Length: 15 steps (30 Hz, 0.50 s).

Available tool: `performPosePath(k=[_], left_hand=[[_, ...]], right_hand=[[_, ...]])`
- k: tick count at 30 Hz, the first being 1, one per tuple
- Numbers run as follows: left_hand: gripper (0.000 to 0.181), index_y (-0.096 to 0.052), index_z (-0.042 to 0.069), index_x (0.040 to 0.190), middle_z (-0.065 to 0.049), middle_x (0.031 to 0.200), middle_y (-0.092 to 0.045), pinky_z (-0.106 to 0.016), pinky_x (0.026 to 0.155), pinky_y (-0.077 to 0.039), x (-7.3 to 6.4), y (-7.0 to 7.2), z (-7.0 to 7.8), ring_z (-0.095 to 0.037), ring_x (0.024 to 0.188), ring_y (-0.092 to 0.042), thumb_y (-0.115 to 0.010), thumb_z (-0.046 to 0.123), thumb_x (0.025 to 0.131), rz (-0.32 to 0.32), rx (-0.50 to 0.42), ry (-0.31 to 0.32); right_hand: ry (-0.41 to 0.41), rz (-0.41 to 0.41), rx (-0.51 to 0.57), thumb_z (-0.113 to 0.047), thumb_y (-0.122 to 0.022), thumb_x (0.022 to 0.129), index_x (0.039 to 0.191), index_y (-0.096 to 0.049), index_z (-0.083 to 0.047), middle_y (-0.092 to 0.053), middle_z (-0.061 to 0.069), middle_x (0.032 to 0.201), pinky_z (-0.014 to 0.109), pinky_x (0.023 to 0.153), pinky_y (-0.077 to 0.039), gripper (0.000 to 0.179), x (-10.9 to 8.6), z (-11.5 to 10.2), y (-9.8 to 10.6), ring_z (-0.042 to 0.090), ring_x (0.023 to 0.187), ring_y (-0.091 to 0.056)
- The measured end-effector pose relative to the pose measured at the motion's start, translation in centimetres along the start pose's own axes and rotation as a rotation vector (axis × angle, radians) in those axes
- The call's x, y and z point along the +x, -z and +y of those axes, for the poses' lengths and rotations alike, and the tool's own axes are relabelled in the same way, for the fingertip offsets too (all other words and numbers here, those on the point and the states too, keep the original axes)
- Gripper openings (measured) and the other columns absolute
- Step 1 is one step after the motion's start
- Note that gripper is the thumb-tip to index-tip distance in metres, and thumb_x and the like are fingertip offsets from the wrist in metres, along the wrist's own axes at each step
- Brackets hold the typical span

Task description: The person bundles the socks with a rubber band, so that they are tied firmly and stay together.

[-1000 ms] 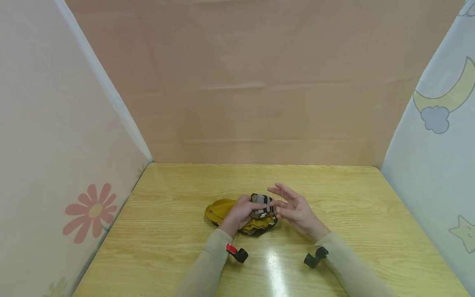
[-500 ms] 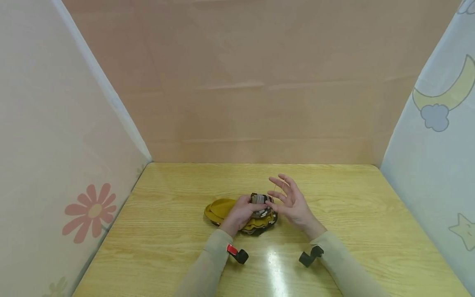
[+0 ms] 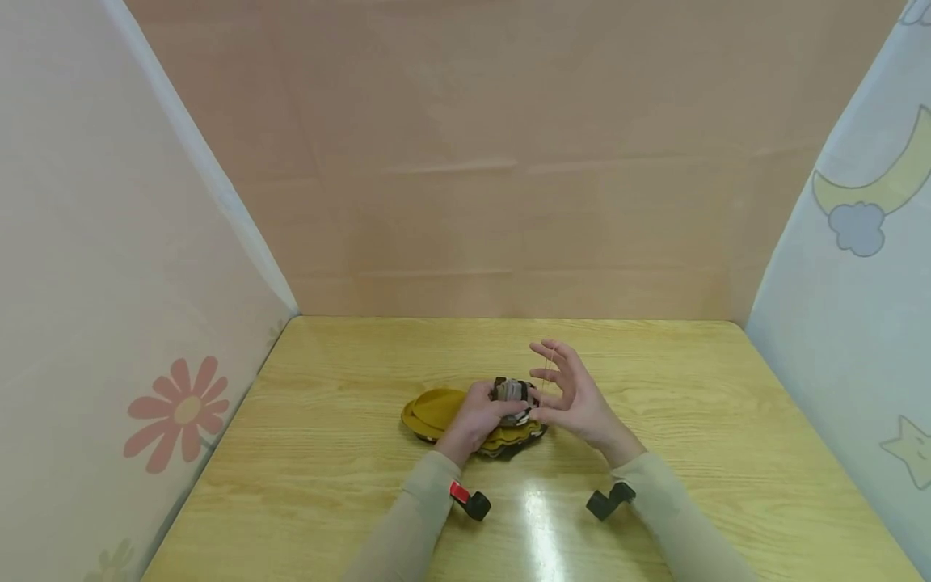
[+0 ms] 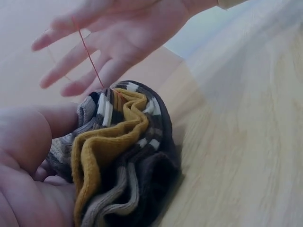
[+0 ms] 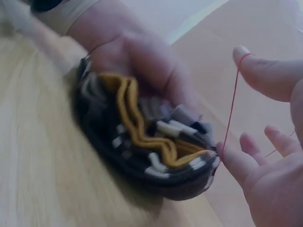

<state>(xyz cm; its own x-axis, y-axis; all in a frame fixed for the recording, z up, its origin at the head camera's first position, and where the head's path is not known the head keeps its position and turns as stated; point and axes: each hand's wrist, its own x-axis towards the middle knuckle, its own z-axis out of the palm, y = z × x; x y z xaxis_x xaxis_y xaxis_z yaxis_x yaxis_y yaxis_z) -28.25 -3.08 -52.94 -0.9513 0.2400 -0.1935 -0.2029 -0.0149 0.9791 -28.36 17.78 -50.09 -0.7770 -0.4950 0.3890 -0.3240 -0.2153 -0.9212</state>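
My left hand (image 3: 471, 422) grips a folded bundle of socks (image 4: 113, 137), its thumb over the top. Mustard, grey, black and brown-and-white patterned knit layers show in the wrist views, with wavy cuffs. A mustard sock part (image 3: 431, 411) reaches out to the left of this hand, low over the table. A thin red elastic band (image 5: 230, 111) is stretched from the bundle's end to the fingers of my right hand (image 3: 582, 408). It loops over the thumb in the right wrist view. The right fingers are spread apart just right of the socks.
The wood-grain table (image 3: 691, 453) spreads around both hands. A plain tan backdrop (image 3: 509, 202) rises behind it. Pale printed curtains stand at the left (image 3: 109, 283) and right (image 3: 858, 339). Each wrist carries a small black camera.
My right hand has risen from beside the socks, its fingers spreading with the band across them, then shifted slightly. The left hand keeps its grip on the socks, nearly in place.
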Motion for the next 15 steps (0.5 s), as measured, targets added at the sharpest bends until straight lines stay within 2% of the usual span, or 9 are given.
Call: performPosePath(k=[3,7,11,15], left_hand=[[0.028,-0.072,0.000,0.117,-0.011,0.108,-0.074,-0.034,0.083,-0.059,-0.07,-0.37,-0.14,-0.022,0.094,-0.070,-0.081,0.013,0.093,0.012,0.030,-0.033],[0.027,-0.071,0.006,0.116,-0.006,0.105,-0.074,-0.033,0.081,-0.058,-0.28,-0.86,-0.22,-0.019,0.092,-0.068,-0.082,0.015,0.093,0.036,0.082,-0.088],[0.028,-0.071,0.010,0.116,-0.003,0.106,-0.073,-0.033,0.081,-0.057,-0.39,-1.01,-0.44,-0.017,0.093,-0.067,-0.083,0.019,0.093,0.035,0.103,-0.130],[0.029,-0.074,0.008,0.120,-0.005,0.111,-0.075,-0.033,0.083,-0.059,-0.43,-0.99,-0.71,-0.018,0.098,-0.070,-0.080,0.021,0.096,-0.005,0.085,-0.177]], right_hand=[[-0.014,-0.015,-0.200,0.008,-0.084,0.084,0.163,-0.023,-0.009,-0.021,0.015,0.170,0.052,0.107,-0.050,0.102,-0.23,0.18,-0.14,0.040,0.133,-0.041],[0.002,-0.036,-0.442,-0.003,-0.091,0.081,0.163,-0.029,-0.013,-0.027,0.016,0.167,0.059,0.104,-0.050,0.104,-0.33,0.74,-0.21,0.051,0.130,-0.041],[0.048,-0.070,-0.591,-0.008,-0.096,0.076,0.162,-0.031,-0.011,-0.033,0.015,0.164,0.059,0.102,-0.053,0.108,-0.21,0.97,-0.26,0.052,0.130,-0.046],[0.037,-0.075,-0.644,-0.008,-0.098,0.072,0.163,-0.031,-0.014,-0.033,0.014,0.164,0.057,0.097,-0.056,0.113,-0.30,0.87,-0.23,0.049,0.131,-0.048]])
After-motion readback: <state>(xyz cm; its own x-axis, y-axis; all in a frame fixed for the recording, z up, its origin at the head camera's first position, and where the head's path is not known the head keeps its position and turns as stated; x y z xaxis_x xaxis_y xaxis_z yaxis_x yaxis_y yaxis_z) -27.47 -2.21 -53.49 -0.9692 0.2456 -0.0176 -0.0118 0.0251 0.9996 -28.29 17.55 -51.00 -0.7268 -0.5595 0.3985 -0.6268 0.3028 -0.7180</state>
